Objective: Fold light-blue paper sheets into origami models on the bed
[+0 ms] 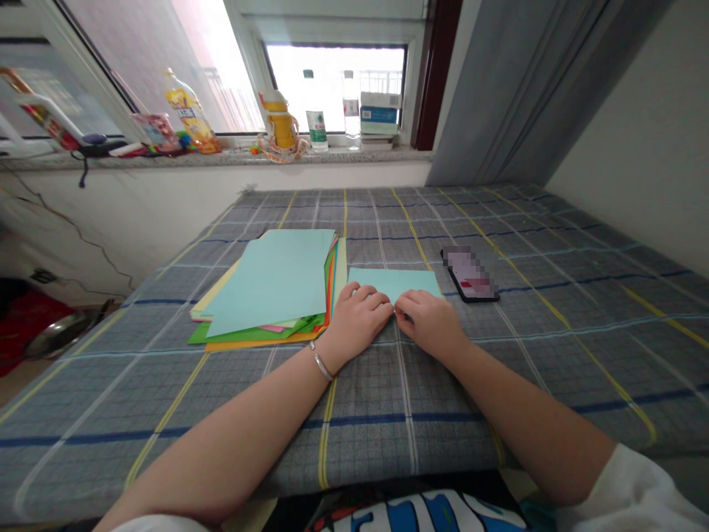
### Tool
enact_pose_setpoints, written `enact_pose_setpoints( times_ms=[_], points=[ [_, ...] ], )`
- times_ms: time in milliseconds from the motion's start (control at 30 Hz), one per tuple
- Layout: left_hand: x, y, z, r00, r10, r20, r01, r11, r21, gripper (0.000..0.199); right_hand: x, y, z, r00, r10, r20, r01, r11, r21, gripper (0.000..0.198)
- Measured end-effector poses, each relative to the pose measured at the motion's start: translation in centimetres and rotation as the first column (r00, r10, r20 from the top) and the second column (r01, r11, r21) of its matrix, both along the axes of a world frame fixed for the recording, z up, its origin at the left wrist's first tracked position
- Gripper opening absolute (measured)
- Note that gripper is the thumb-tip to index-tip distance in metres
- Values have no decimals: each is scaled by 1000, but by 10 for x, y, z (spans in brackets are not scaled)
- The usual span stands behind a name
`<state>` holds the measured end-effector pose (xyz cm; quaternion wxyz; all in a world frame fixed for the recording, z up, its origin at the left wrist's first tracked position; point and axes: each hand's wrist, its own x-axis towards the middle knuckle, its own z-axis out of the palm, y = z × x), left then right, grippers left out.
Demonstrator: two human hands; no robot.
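Observation:
A light blue sheet of paper (388,278) lies flat on the checked cloth, and both my hands cover its near edge. My left hand (357,319) rests on its left part with the fingers bent and close together, pressing at that edge. Beside it, almost touching, my right hand (429,321) pinches the near edge with thumb and fingertips. Whether the paper is folded there is hidden under my fingers. Just left of my left hand sits a stack of coloured paper (277,277), with light blue on top and green, orange and yellow sheets sticking out.
A phone (470,273) lies right of the paper on the checked cloth (498,384). Beyond the far edge, the windowsill (221,157) carries an orange drink bottle (191,111), a yellow flask (281,122), clear bottles and stacked boxes (379,117). A grey curtain (521,89) hangs at the right.

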<state>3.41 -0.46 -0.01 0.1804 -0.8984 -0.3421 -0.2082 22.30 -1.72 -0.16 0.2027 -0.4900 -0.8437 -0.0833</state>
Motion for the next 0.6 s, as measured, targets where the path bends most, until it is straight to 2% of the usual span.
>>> enact_pose_setpoints(
  times_ms=[367, 600],
  points=[
    [-12, 6, 4, 998, 60, 27, -62, 996, 67, 17, 13, 2, 3, 998, -49, -32, 50, 998, 36, 18],
    [-18, 12, 3, 996, 60, 71, -68, 990, 122, 14, 31, 8, 4, 990, -103, -95, 112, 990, 87, 11]
  ],
)
